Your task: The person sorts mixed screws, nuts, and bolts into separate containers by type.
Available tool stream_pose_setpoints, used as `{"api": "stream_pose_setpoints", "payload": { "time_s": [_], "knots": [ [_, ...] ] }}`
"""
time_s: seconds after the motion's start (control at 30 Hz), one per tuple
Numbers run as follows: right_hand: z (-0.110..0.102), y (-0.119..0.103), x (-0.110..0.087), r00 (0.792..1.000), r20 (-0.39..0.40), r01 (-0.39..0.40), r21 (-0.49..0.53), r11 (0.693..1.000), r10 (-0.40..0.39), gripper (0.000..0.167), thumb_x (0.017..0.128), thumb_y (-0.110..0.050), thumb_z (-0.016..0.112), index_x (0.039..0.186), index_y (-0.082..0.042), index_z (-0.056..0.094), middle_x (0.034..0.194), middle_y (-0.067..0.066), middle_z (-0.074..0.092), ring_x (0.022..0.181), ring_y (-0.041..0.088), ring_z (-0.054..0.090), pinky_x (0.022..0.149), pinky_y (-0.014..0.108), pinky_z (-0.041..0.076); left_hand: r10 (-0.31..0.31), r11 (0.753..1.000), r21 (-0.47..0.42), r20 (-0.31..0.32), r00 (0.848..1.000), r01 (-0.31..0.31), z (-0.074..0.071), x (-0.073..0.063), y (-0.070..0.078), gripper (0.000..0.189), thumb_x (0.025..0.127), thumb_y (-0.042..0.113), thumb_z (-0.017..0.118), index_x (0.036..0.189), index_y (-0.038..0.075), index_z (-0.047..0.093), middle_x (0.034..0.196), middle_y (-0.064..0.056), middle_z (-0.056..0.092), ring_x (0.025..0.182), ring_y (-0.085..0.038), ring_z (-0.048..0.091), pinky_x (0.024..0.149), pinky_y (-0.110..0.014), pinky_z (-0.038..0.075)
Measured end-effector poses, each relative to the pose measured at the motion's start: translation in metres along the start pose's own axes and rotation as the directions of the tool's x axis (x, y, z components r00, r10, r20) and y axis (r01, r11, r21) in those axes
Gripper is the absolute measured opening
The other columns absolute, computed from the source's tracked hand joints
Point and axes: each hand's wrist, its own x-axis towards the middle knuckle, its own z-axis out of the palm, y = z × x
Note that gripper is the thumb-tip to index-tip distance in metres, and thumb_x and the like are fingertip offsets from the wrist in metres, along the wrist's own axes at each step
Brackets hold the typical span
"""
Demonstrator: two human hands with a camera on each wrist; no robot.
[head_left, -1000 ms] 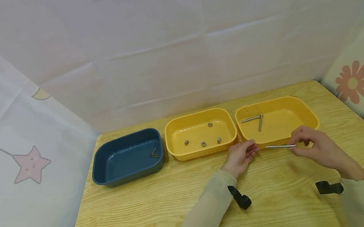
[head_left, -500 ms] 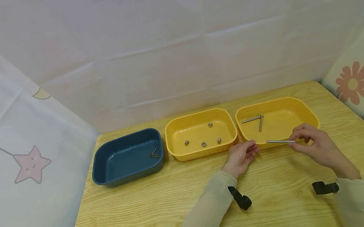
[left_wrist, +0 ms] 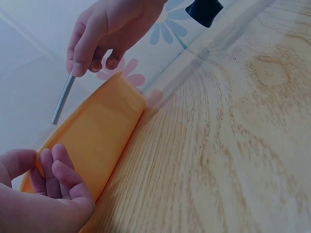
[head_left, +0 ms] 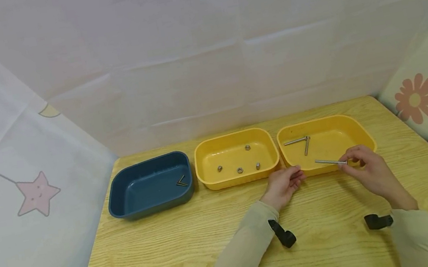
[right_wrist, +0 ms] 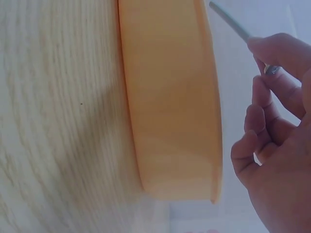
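Note:
My right hand (head_left: 374, 176) pinches a long silver bolt (head_left: 326, 161) near its head, between thumb and fingertips. The threaded shank points left, above the front rim of the right yellow bin (head_left: 360, 156). In the right wrist view the bolt's head (right_wrist: 271, 69) shows beneath the thumb, and the other fingers curl loosely. My left hand (head_left: 283, 186) grips the same bin's front-left rim, thumb and forefinger meeting on the edge in the left wrist view. Inside that bin two more bolts (head_left: 295, 141) lie at the left, their heads close together.
A second yellow bin (head_left: 215, 185) adjoins on the left, with several nuts (head_left: 239, 170) scattered in it. Farther left, a dark blue bin (head_left: 146, 208) contains a few small brass-coloured screws (head_left: 181, 182). The wooden table (head_left: 165, 253) meets a cloth backdrop (head_left: 210, 82) behind the bins.
My right hand has raised the bolt slightly and carried it away from me, from in front of the bin to over its front rim. The left hand stays on the rim.

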Motion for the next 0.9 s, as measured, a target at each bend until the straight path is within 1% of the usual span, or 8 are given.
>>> {"api": "stream_pose_setpoints", "payload": {
  "time_s": [0.23, 0.3, 0.53, 0.73, 0.9],
  "knots": [
    [0.0021, 0.0015, 0.0011, 0.999, -0.024, -0.036, -0.022, 0.999, 0.035, 0.003, 0.086, -0.007, 0.071, 0.088, -0.008, 0.069, 0.094, -0.002, 0.056, 0.079, 0.01, 0.042, 0.067, 0.022, 0.031, 0.002, 1.0, -0.003, 0.004, 1.0, -0.002, -0.0008, 0.0009, -0.0007, 0.011, 0.09, 0.006, 0.065, 0.098, 0.0, 0.07, 0.081, -0.005, 0.067, 0.074, -0.014, 0.066, 0.064, -0.02, 0.049],
    [0.003, 0.0013, 0.0018, 0.999, -0.031, -0.046, -0.029, 0.999, 0.045, 0.003, 0.087, -0.008, 0.071, 0.089, -0.007, 0.069, 0.094, -0.001, 0.056, 0.08, 0.009, 0.042, 0.068, 0.021, 0.032, 0.001, 1.0, -0.001, 0.004, 1.0, -0.001, -0.0008, 0.0014, -0.0009, 0.01, 0.09, 0.006, 0.066, 0.097, 0.001, 0.071, 0.081, -0.005, 0.067, 0.074, -0.014, 0.066, 0.064, -0.02, 0.049],
    [0.0057, 0.0012, 0.0044, 0.996, -0.034, -0.083, -0.052, 0.995, 0.081, 0.004, 0.088, -0.01, 0.069, 0.09, -0.007, 0.068, 0.094, 0.003, 0.055, 0.084, 0.002, 0.041, 0.072, 0.021, 0.035, 0.0, 1.0, 0.006, 0.012, 1.0, 0.0, -0.0014, 0.002, -0.0012, 0.018, 0.091, 0.007, 0.064, 0.105, -0.003, 0.069, 0.081, -0.004, 0.067, 0.074, -0.013, 0.066, 0.065, -0.02, 0.049],
    [0.0075, 0.0021, 0.0058, 0.996, -0.039, -0.087, -0.059, 0.995, 0.084, 0.004, 0.087, -0.009, 0.071, 0.089, -0.006, 0.069, 0.093, 0.008, 0.057, 0.086, -0.002, 0.041, 0.074, 0.02, 0.035, -0.001, 1.0, 0.001, 0.015, 1.0, 0.001, -0.0013, 0.0018, -0.001, 0.023, 0.091, 0.007, 0.064, 0.11, -0.005, 0.067, 0.081, -0.004, 0.067, 0.074, -0.013, 0.066, 0.064, -0.019, 0.049],
    [0.0078, 0.0027, 0.0049, 0.996, -0.03, -0.084, -0.069, 0.994, 0.082, 0.004, 0.085, -0.008, 0.072, 0.088, -0.006, 0.07, 0.092, 0.009, 0.057, 0.084, -0.003, 0.04, 0.073, 0.019, 0.035, 0.003, 1.0, 0.01, 0.025, 1.0, -0.003, -0.0012, 0.0026, -0.0013, 0.021, 0.091, 0.008, 0.064, 0.109, -0.004, 0.068, 0.081, -0.003, 0.067, 0.075, -0.012, 0.066, 0.065, -0.019, 0.049]
  ]
}}
